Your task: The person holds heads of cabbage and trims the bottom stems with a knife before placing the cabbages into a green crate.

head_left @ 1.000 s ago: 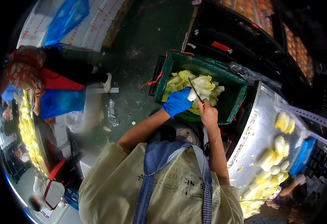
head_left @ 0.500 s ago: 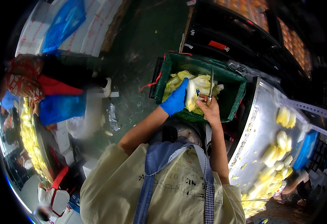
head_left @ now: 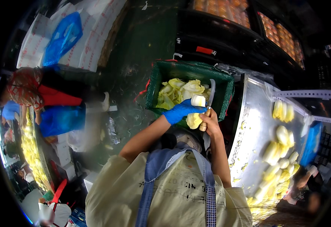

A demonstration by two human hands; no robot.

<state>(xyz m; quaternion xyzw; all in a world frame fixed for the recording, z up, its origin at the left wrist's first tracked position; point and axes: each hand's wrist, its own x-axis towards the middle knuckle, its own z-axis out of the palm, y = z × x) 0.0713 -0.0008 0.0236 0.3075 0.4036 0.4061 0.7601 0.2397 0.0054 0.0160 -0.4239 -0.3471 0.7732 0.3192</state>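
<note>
1. The person is standing over a green crate (head_left: 226, 85) and holding one cabbage (head_left: 194, 119) in the air, just above the crate's near edge.
2. The left hand (head_left: 180, 110), in a blue glove, is wrapping its fingers tight around the cabbage from the left side.
3. The right hand (head_left: 210, 123) is bare, and its fingers are closing around the handle of one knife (head_left: 209, 99).
4. The cabbage is sitting between the two hands, touching both. Its pale cut end (head_left: 198, 100) is pointing up and away from the person, so its long line is running from the person's body toward the crate.
5. The knife blade is pointing away too, lying just right of the cut end and almost side by side with the cabbage.
6. The knife hand is the one nearer to the cut end.
7. Counting: two hands, one knife, one held cabbage, one crate.
8. Loose leaves (head_left: 175, 92) are piling up inside the crate, too many to count.
9. Many trimmed cabbages are lying on the metal table (head_left: 256, 125) to the right, well apart from the hands. They are too blurry for me to count.
</note>
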